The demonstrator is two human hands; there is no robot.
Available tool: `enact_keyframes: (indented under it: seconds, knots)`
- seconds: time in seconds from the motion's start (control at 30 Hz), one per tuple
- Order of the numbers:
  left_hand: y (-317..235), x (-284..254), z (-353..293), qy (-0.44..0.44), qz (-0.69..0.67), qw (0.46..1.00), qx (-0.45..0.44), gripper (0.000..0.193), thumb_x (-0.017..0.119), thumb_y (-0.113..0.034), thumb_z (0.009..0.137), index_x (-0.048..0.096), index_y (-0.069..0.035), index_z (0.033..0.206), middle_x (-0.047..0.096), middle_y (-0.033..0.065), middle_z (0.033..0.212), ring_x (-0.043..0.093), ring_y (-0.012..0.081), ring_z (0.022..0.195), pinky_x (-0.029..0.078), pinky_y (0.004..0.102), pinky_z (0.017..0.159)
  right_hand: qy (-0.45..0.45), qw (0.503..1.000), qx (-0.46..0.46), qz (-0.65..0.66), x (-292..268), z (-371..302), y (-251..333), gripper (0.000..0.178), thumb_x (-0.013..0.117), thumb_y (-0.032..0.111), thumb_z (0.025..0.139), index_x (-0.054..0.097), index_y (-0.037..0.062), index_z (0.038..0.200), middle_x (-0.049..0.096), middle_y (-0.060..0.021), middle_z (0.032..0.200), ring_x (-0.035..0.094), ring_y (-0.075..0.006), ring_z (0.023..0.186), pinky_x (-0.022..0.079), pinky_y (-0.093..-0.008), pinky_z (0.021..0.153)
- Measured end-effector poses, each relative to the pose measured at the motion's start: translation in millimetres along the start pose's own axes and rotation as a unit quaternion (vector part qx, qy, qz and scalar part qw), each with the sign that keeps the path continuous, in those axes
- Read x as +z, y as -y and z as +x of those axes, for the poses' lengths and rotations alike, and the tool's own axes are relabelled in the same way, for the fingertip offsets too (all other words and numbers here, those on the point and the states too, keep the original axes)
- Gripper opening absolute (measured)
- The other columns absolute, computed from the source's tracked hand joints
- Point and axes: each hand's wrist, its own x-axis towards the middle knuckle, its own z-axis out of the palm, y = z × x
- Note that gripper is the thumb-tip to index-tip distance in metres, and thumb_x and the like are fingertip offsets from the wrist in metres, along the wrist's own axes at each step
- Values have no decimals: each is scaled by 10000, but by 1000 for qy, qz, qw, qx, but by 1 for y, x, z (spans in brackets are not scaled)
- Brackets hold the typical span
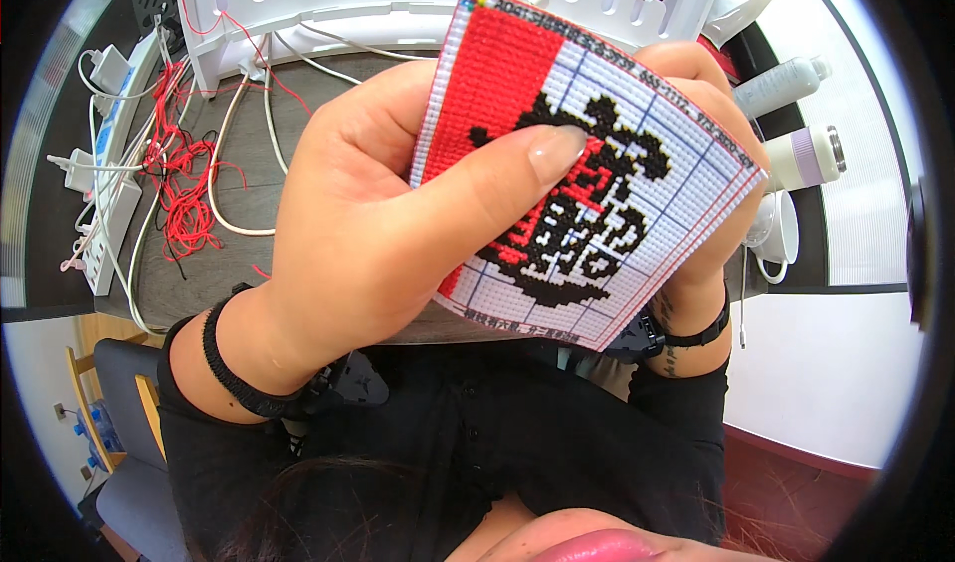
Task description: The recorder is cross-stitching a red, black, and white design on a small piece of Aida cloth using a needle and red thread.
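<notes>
A piece of cross-stitch cloth (647, 214), partly filled with red and black stitches on a white printed grid, is held up tilted in front of me. My left hand (348, 199) grips it from the left, the thumb pressed flat on the stitched front and the fingers behind. At its upper right edge, my right hand (708, 80) is closed behind the cloth with bent fingers. The cloth hides the fingertips, so whatever they pinch cannot be made out. Pins with small coloured heads (475, 2) sit at the cloth's upper left corner.
Tangled red and black thread (189, 199) lies on the dark table (239, 274) at left, among white cables and a power strip (117, 229). A white slotted rack (388, 10) stands at the back. Bottles (801, 159) and a white cup (776, 234) are on the right.
</notes>
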Motion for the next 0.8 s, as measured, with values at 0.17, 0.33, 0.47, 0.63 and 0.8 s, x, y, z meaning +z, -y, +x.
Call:
enact_keyframes:
  seconds: [0.17, 0.33, 0.47, 0.63, 0.8]
  knots:
    - [0, -1, 1, 2, -2, 1000, 0, 224, 552, -87, 754, 541, 22, 949, 599, 103, 834, 581, 127, 700, 469, 236, 646, 1, 1000, -1, 13, 0, -1, -3, 176, 584, 111, 698, 539, -26, 800, 538, -99, 820, 529, -139, 728, 428, -229, 638]
    - [-1, 0, 1, 12, -2, 1000, 11, 225, 553, -88, 752, 543, 25, 946, 600, 106, 838, 583, 129, 704, 471, 241, 647, 7, 1000, 1, 28, -2, -2, -5, 187, 585, 130, 702, 540, -22, 803, 532, -99, 835, 525, -139, 741, 431, -233, 649]
    - [-1, 1, 1, 10, -10, 1000, 7, 222, 553, -85, 750, 544, 24, 943, 600, 108, 839, 583, 131, 706, 471, 243, 649, 25, 999, 7, 31, -4, -1, -6, 210, 582, 157, 708, 538, -20, 811, 526, -102, 843, 522, -139, 744, 435, -245, 663]
    - [0, 0, -1, 8, -26, 1000, 4, 226, 553, -86, 749, 542, 26, 945, 599, 111, 840, 583, 133, 708, 471, 246, 649, 26, 999, 1, 27, -2, -1, -7, 207, 580, 157, 710, 535, -20, 805, 525, -103, 852, 518, -139, 742, 435, -248, 663]
    - [-1, 1, 1, 13, -20, 1000, -1, 230, 546, -91, 755, 537, 28, 953, 598, 109, 842, 582, 131, 708, 471, 242, 648, 27, 999, 1, 23, -4, -1, -8, 196, 585, 150, 706, 532, -18, 792, 524, -105, 855, 518, -138, 746, 435, -248, 662]
